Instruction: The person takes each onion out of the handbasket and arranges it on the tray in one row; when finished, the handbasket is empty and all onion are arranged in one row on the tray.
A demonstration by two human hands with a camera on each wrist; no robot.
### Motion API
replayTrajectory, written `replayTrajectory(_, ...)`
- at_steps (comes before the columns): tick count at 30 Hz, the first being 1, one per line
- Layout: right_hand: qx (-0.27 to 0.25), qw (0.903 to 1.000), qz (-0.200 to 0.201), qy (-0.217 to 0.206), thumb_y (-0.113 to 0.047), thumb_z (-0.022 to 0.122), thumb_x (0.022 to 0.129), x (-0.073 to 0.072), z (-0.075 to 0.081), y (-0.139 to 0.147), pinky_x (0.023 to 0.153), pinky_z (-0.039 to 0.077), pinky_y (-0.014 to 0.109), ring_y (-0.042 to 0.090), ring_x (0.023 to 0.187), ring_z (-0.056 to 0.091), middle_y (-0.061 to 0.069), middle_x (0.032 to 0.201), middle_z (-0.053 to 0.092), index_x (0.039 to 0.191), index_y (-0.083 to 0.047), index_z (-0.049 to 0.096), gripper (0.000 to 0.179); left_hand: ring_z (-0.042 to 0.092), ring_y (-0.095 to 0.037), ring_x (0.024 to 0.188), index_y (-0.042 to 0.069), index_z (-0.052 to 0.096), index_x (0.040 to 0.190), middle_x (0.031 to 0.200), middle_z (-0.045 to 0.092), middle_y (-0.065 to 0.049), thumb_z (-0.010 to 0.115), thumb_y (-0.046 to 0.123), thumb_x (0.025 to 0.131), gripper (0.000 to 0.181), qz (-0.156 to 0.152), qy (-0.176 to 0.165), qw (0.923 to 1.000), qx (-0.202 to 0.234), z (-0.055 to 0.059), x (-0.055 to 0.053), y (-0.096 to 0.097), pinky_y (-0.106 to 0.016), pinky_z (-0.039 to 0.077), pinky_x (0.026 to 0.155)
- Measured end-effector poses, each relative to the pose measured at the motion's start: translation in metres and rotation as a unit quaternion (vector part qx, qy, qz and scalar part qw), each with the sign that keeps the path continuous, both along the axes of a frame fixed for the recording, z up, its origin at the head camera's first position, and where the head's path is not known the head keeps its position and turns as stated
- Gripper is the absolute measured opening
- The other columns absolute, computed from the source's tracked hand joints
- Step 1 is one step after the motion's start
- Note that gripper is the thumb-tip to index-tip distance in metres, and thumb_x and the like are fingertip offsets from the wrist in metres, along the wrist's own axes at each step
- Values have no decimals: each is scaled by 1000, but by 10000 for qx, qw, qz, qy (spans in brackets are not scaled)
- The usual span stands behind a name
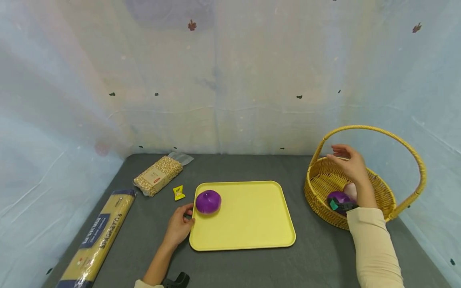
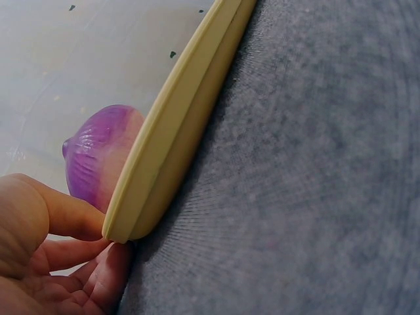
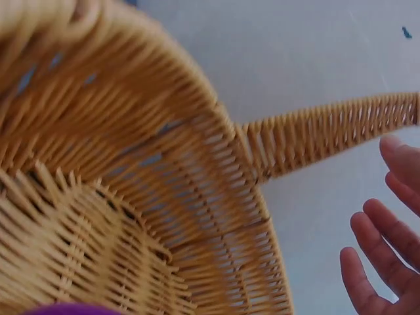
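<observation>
My left hand (image 1: 180,226) pinches the left rim of a yellow tray (image 1: 248,216). In the left wrist view, the thumb and fingers (image 2: 108,279) meet the tray's edge from two sides. A purple toy onion (image 1: 208,201) sits on the tray's left part, close to that hand. At the right, my right hand (image 1: 347,162) is held over a wicker basket (image 1: 313,200), inside the arch of its handle, with fingers apart and nothing in them. Inside the basket lie a purple round thing (image 1: 336,197) and a pale pinkish one, both partly hidden by my wrist.
Left of the tray are a small yellow packet (image 1: 178,193), a bag of pale grains (image 1: 158,175) and a long spaghetti pack (image 1: 99,240). The basket's tall handle (image 1: 419,172) arches over its opening. A pale curtain (image 1: 230,80) hangs behind the grey table.
</observation>
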State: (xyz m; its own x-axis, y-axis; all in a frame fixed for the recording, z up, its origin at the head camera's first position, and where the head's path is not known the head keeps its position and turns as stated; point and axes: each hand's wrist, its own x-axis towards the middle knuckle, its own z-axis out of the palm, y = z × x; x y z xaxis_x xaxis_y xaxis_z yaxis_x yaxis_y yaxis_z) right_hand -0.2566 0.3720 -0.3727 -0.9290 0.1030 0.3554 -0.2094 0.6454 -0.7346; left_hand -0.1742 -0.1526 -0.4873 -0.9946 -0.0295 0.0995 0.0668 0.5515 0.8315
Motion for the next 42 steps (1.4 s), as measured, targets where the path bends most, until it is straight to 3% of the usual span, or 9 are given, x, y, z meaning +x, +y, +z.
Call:
replayTrajectory(4,231,9995,-180,-81,-34,63,88,3,-4,6,76,40,12,20,103,52,1,114,55,127,-2,51,52,47,-13,66,-6,56,121,94,55,-13,62,-6,77,44,-36,-23,10000,42,1,2,-1,-25,39,60)
replayTrajectory(8,249,9988,-387,-147,-34,63,87,7,-11,12,73,39,11,2,94,52,6,112,57,126,-2,52,51,47,-13,65,-7,56,120,94,56,-13,62,-6,76,44,-68,9,10000,13,0,4,-2,-25,39,59)
replayTrajectory(12,186,9988,-427,-174,-29,64,88,10,-19,18,70,39,8,-15,85,45,21,117,55,125,1,51,49,48,-12,65,-6,56,121,94,56,-12,62,-4,77,44,-72,-74,9999,-63,-2,4,-2,-25,39,59)
replayTrajectory(18,273,9975,-588,-296,-34,63,88,11,-22,22,70,38,10,-17,86,42,25,121,54,126,0,51,53,47,-13,65,-6,55,122,96,55,-13,61,-5,78,45,-99,-100,9999,4,-4,3,-2,-25,38,59)
replayTrajectory(23,374,9955,-791,-370,-37,62,88,13,-22,23,77,41,25,-16,86,39,23,120,55,125,-1,52,53,47,-13,66,-5,55,122,96,56,-13,62,-4,78,44,-71,-73,9999,14,-4,2,-1,-25,39,60)
replayTrajectory(27,454,9937,-938,-406,-37,61,88,14,-24,25,81,40,36,-6,88,44,22,119,55,123,0,53,52,48,-13,66,-5,55,122,96,55,-13,61,-4,79,44,-81,-100,9999,-13,-4,2,-1,-25,39,60)
replayTrajectory(33,401,9912,-1118,-577,-40,59,89,14,-30,29,87,40,46,35,107,49,26,122,53,123,3,52,55,48,-13,66,-5,55,122,96,55,-13,61,-4,79,44,-74,-118,9999,29,-4,1,-1,-25,39,59)
replayTrajectory(38,181,9864,-1370,-891,-44,58,88,14,-35,32,91,37,54,42,114,45,28,126,49,127,3,50,62,47,-13,66,-5,56,121,95,56,-12,61,-5,78,43,-38,-18,10000,-70,-5,-1,-1,-26,39,60)
replayTrajectory(42,297,9757,-1762,-1269,-48,57,87,15,-40,36,89,37,53,43,111,46,29,125,50,125,3,52,64,47,-13,66,-6,56,121,95,56,-12,62,-5,78,44,-19,3,9999,-107,-5,-2,-1,-26,39,60)
